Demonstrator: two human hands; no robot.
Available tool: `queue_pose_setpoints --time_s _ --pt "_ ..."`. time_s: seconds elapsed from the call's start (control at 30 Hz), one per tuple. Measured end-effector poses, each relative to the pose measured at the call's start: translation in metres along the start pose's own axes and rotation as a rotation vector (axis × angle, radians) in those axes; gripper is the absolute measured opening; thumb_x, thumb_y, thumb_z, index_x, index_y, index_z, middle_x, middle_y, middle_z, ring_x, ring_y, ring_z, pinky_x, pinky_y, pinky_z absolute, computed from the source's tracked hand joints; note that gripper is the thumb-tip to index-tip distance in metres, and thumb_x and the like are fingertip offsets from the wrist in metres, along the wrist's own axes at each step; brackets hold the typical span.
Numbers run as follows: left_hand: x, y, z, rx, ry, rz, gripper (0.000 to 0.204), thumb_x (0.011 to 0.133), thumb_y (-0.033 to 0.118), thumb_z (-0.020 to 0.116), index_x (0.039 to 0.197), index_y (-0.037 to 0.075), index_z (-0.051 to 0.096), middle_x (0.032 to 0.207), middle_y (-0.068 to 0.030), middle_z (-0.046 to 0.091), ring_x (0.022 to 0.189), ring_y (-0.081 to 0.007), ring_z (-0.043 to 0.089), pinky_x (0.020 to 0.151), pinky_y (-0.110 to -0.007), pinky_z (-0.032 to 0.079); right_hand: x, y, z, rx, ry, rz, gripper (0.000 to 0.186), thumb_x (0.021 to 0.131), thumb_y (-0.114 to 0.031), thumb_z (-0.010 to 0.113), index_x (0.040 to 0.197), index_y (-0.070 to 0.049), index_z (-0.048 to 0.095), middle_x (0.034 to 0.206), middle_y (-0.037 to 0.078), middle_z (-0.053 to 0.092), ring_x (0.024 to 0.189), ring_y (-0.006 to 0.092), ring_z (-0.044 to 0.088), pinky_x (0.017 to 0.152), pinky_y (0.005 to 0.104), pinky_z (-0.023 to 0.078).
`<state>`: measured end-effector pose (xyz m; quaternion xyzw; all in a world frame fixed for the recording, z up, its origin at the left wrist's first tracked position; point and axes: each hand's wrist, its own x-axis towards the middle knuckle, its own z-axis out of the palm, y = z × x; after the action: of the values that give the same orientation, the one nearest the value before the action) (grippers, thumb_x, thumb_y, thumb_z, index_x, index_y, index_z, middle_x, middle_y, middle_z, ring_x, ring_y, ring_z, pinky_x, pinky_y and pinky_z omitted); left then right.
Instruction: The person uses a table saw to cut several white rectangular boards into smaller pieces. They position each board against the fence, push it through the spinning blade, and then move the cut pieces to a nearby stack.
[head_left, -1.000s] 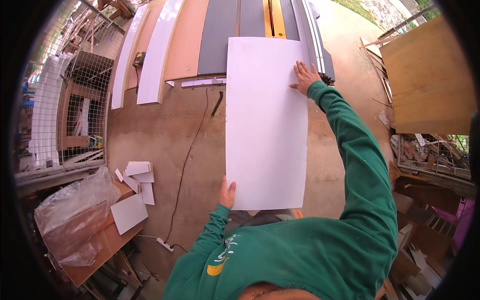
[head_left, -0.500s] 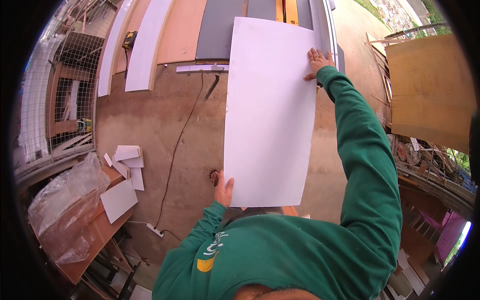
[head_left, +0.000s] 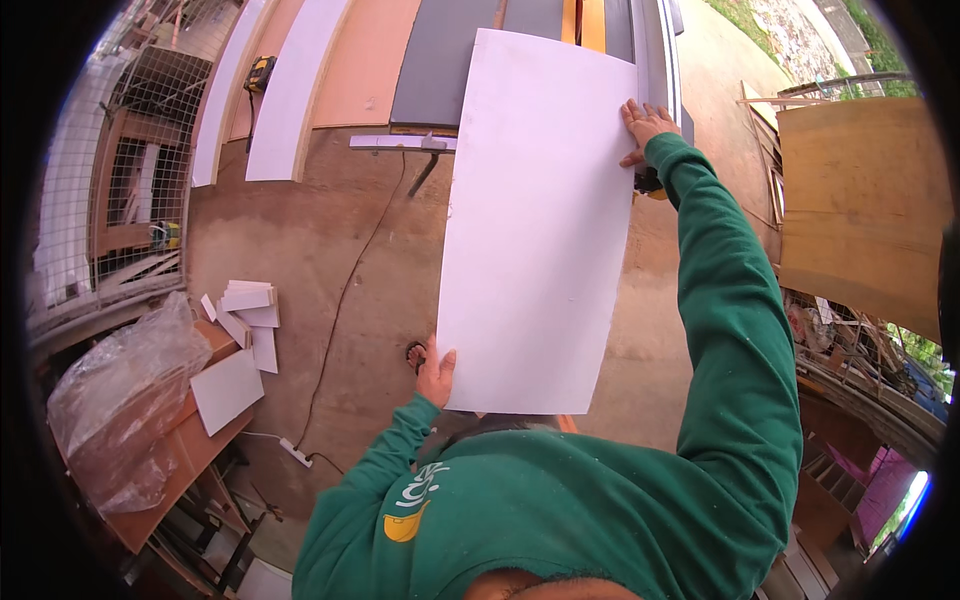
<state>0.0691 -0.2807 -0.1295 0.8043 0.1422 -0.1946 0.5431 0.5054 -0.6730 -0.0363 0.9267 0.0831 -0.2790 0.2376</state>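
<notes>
A long white board (head_left: 535, 220) stretches from in front of my body to the grey saw table (head_left: 435, 70), its far end resting over the table. My left hand (head_left: 435, 375) grips the board's near left edge, thumb on top and the other fingers partly hidden. At the far right edge, my right hand (head_left: 648, 130) lies with its fingers spread, touching the board beside the metal fence (head_left: 657, 60). A yellow strip (head_left: 592, 25) on the table runs up to the board's far edge.
White strips (head_left: 295, 100) and a yellow-black tape measure (head_left: 260, 74) lie at the far left. A cable (head_left: 345, 285) crosses the floor to a power strip (head_left: 296, 452). White offcuts (head_left: 228, 390) and plastic sheeting (head_left: 120, 410) sit at left; a brown panel (head_left: 860, 190) stands at right.
The whole view has turned slightly. Both hands keep their places on the board, which has barely moved against the table. A dark object shows more plainly below my right wrist.
</notes>
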Motion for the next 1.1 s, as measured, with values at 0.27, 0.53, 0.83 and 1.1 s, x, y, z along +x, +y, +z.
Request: queue_pose_setpoints --time_s 0.27,0.53,0.83,1.1 --pt "0.019 -0.001 0.001 0.110 0.022 0.063 0.064 0.104 0.040 0.050 0.156 0.007 0.030 0.124 -0.0259 0.064 0.113 -0.0392 0.060 0.099 -0.047 0.041 0.017 0.011 -0.003 0.014 0.030 0.002 0.123 0.064 -0.062 0.086 0.161 -0.021 0.022 0.167 -0.001 0.022 0.154 0.0217 0.021 0.128 0.0400 0.014" --pt "0.038 0.009 -0.002 0.075 0.027 0.104 0.063 0.105 0.040 0.049 0.154 0.006 0.031 0.121 -0.0256 0.066 0.103 -0.0416 0.066 0.089 -0.047 0.049 0.035 0.020 -0.008 0.052 0.060 0.009 0.124 0.061 -0.059 0.089 0.160 -0.021 0.024 0.167 -0.003 0.024 0.153 0.0228 0.024 0.128 0.0407 0.015" --pt "0.051 0.033 -0.005 0.007 -0.021 0.060 0.063 0.105 0.039 0.049 0.154 0.005 0.028 0.133 -0.0283 0.059 0.114 -0.0418 0.063 0.098 -0.047 0.048 0.052 0.028 -0.012 0.027 0.058 0.003 0.126 0.059 -0.060 0.089 0.160 -0.021 0.025 0.167 -0.002 0.025 0.151 0.0242 0.028 0.128 0.0420 0.016" --pt "0.066 0.042 -0.005 -0.044 -0.043 0.022 0.062 0.106 0.038 0.048 0.154 0.005 0.026 0.139 -0.0287 0.054 0.124 -0.0423 0.058 0.102 -0.047 0.045 0.063 0.034 -0.026 -0.007 0.030 0.009 0.129 0.060 -0.061 0.089 0.161 -0.020 0.021 0.167 -0.001 0.023 0.152 0.0277 0.027 0.127 0.0497 0.013"
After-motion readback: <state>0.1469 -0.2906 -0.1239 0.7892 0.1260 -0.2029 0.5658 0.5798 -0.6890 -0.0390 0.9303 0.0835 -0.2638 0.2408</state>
